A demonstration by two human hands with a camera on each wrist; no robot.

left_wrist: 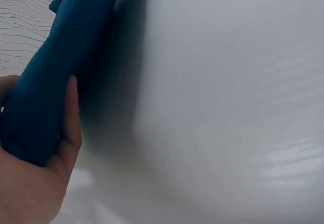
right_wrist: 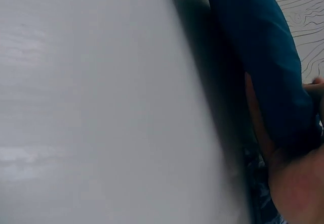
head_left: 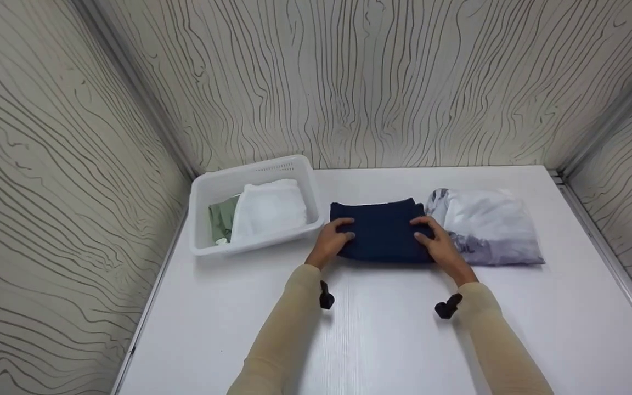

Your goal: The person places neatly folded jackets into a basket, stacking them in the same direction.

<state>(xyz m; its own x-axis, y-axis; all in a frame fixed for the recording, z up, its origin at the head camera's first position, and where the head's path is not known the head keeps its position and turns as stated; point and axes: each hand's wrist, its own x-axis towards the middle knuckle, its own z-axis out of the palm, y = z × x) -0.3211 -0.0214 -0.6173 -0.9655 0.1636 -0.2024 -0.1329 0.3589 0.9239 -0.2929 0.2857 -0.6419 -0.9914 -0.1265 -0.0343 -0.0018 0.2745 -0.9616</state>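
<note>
A folded navy-blue garment (head_left: 382,230) is held between both hands over the white table. At its left end the left hand (head_left: 329,242) grips it, thumb and fingers on opposite sides of the folded layers. The right hand (head_left: 441,248) grips the right end in the same way. In the left wrist view the garment (left_wrist: 66,67) forms a thick, slanting roll-edged bundle inside the left hand (left_wrist: 30,188), with a shadow beneath it. The right wrist view shows the bundle (right_wrist: 268,52) seated against the palm of the right hand (right_wrist: 298,183).
To the left stands a white plastic basket (head_left: 201,211) with a white folded cloth (head_left: 271,211) and a green cloth (head_left: 221,216) inside. A clear plastic bag (head_left: 497,225) of white and grey-purple fabric lies close by the right hand. Patterned panels (head_left: 349,82) rise behind the table (head_left: 387,329).
</note>
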